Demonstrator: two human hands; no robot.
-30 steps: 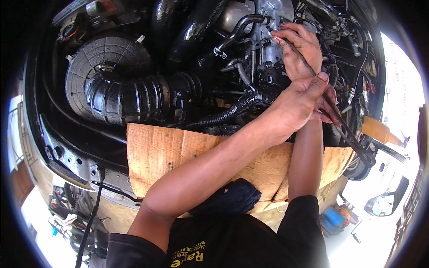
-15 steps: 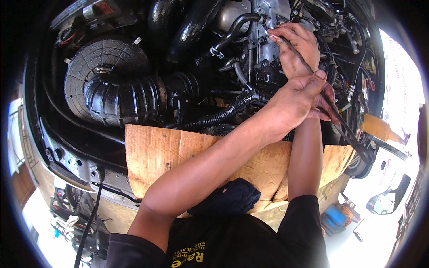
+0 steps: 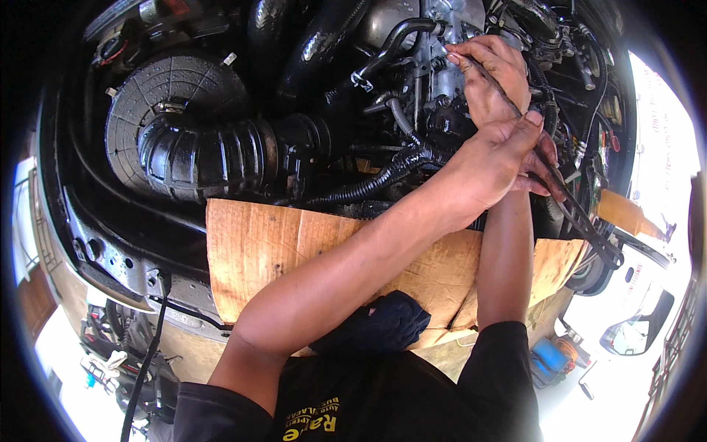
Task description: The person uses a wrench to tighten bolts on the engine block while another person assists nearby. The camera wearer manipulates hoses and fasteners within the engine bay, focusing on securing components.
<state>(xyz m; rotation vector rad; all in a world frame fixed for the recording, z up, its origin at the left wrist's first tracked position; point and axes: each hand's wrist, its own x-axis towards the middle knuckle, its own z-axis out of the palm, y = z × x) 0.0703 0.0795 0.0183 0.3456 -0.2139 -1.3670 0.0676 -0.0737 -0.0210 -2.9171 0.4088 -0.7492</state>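
Observation:
A thin, dark, flexible strip (image 3: pixel 577 214), like rubber, runs from the fingertips of my right hand down past my left hand and ends in a narrow loop at the right. My right hand (image 3: pixel 495 82) pinches its upper end close beside the grey metal engine part (image 3: pixel 444 79). Across my right wrist lies my left hand (image 3: pixel 503 158), its thumb and fingers closed on the strip's middle. My left forearm reaches over from the left, above the cardboard. The exact contact at my right fingertips is too small to make out.
A ribbed black intake duct (image 3: pixel 210 155) and round black housing (image 3: pixel 127 110) fill the left of the engine bay. Cardboard (image 3: pixel 254 239) covers its front edge, with a dark cloth (image 3: pixel 390 324) on it. Corrugated tubing (image 3: pixel 361 190) runs below the engine. A white vehicle's mirror (image 3: pixel 633 335) stands right.
Both hands keep their hold on the strip and have shifted very slightly. The strip's looped end hangs a little differently at the right. The view has moved slightly.

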